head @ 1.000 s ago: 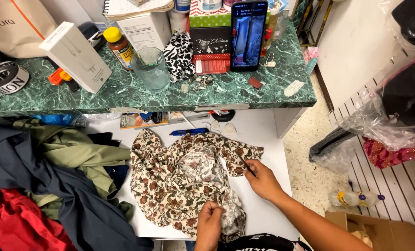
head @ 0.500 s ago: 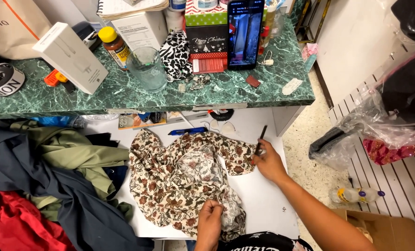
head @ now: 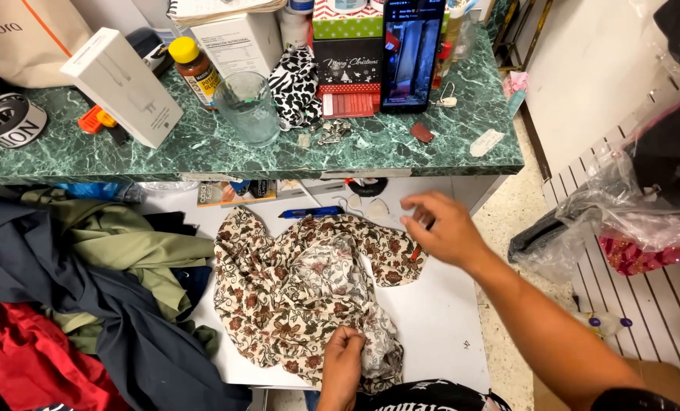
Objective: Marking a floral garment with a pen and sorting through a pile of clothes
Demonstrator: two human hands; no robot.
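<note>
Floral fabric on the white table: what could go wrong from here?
The left hand pins only the near edge of the floral fabric, so it may slide or bunch while the right hand is lifted off it. The blue pen touches the cloth's far edge and could get dragged along.

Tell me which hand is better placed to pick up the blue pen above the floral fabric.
Right. The right hand hovers free near the blue pen, while the left hand grips the floral fabric at its near edge.
</note>
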